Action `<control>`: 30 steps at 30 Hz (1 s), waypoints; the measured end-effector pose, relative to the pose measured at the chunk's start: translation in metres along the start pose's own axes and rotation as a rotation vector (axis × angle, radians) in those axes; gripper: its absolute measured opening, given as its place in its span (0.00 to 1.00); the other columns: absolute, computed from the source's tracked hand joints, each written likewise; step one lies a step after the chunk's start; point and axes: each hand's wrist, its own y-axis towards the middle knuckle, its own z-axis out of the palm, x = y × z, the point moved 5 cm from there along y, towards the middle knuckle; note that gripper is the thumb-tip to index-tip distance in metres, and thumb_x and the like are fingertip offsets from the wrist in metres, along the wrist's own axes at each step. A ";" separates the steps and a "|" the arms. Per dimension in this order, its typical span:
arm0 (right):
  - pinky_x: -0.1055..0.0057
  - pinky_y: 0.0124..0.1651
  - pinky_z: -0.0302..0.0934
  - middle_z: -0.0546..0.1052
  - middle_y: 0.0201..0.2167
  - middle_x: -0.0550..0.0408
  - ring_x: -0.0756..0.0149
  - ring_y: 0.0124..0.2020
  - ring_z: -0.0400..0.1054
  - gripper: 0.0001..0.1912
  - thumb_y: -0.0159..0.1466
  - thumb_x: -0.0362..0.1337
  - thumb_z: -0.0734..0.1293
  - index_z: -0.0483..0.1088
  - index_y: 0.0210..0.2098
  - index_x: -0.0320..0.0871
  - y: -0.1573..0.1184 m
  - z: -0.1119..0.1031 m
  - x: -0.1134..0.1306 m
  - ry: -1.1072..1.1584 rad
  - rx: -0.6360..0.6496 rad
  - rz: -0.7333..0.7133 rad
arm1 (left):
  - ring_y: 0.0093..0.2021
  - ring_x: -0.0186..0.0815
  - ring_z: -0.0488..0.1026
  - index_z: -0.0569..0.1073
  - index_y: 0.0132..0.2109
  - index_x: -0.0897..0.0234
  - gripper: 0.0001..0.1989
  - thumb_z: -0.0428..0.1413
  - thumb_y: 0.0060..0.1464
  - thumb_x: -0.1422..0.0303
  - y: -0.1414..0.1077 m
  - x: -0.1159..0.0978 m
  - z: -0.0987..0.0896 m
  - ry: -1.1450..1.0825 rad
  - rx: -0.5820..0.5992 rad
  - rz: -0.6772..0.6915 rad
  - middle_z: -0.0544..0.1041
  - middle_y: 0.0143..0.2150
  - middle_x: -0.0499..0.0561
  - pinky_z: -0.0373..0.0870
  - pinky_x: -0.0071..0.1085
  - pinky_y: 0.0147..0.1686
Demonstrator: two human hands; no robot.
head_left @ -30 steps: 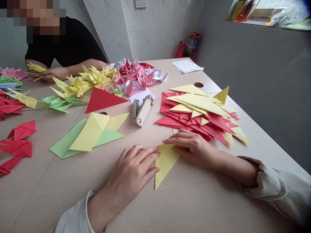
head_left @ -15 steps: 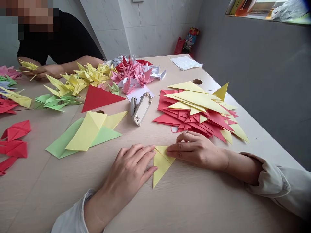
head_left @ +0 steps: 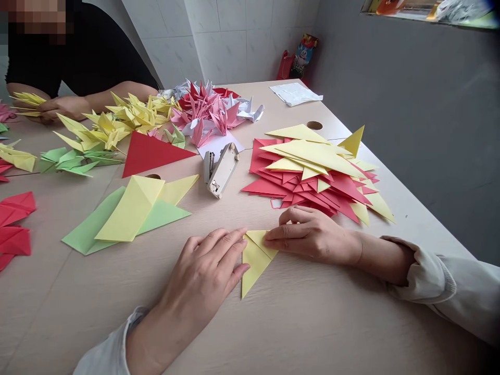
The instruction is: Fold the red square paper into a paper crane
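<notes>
A small yellow folded paper [head_left: 254, 268] lies flat on the table in front of me, a triangle with a crossing flap and crease at its top. My left hand [head_left: 207, 271] holds its left edge, fingertips at the upper left corner and thumb lower down. On the upper right part, the fingers of my right hand [head_left: 312, 237] press together and pin the paper; its right corner is partly hidden beneath them. Just beyond my right hand is a pile of red folded papers [head_left: 269, 185] topped with yellow folded papers [head_left: 320, 156].
Green paper [head_left: 89, 226] and larger yellow paper [head_left: 128, 208] lie left of a stapler [head_left: 223, 171]. Behind are a red triangle [head_left: 152, 154], yellow cranes [head_left: 136, 117] and pink cranes [head_left: 207, 112]. Across the table, a person's hand [head_left: 64, 108] holds yellow folded pieces. Red folded pieces [head_left: 15, 224] lie far left.
The whole view has shifted slightly, so everything appears a little further left and higher. Both hands keep their places on the yellow paper, whose shape looks the same.
</notes>
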 end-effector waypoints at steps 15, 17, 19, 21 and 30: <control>0.66 0.40 0.62 0.79 0.42 0.49 0.64 0.38 0.65 0.14 0.70 0.32 0.56 0.74 0.42 0.41 -0.001 0.001 -0.002 0.049 -0.024 -0.044 | 0.48 0.43 0.71 0.71 0.54 0.66 0.14 0.53 0.61 0.71 -0.001 -0.005 -0.003 0.043 0.004 -0.005 0.77 0.52 0.52 0.58 0.39 0.39; 0.66 0.40 0.62 0.79 0.41 0.50 0.64 0.37 0.65 0.14 0.70 0.32 0.56 0.74 0.42 0.41 -0.001 0.002 -0.001 0.050 -0.024 -0.050 | 0.47 0.43 0.71 0.71 0.53 0.66 0.14 0.53 0.61 0.71 -0.001 -0.006 -0.003 0.050 0.000 -0.008 0.77 0.52 0.52 0.58 0.39 0.39; 0.65 0.40 0.62 0.79 0.42 0.49 0.63 0.38 0.65 0.13 0.70 0.32 0.57 0.74 0.43 0.40 -0.001 0.002 -0.001 0.050 -0.015 -0.058 | 0.47 0.43 0.72 0.72 0.52 0.67 0.13 0.53 0.61 0.71 -0.001 -0.007 -0.002 0.062 -0.008 -0.014 0.78 0.51 0.52 0.58 0.39 0.39; 0.65 0.41 0.62 0.78 0.43 0.48 0.63 0.39 0.64 0.13 0.69 0.32 0.58 0.73 0.44 0.40 -0.001 0.002 0.000 0.054 -0.003 -0.060 | 0.47 0.43 0.71 0.72 0.51 0.67 0.13 0.52 0.61 0.71 -0.001 -0.007 -0.002 0.075 -0.019 -0.016 0.77 0.51 0.54 0.59 0.39 0.39; 0.64 0.45 0.64 0.78 0.46 0.48 0.63 0.40 0.66 0.13 0.69 0.31 0.58 0.73 0.46 0.41 0.000 0.001 -0.002 0.118 -0.020 -0.044 | 0.47 0.41 0.72 0.70 0.55 0.68 0.15 0.49 0.63 0.72 -0.004 -0.010 -0.001 0.079 -0.017 0.029 0.77 0.53 0.53 0.59 0.39 0.39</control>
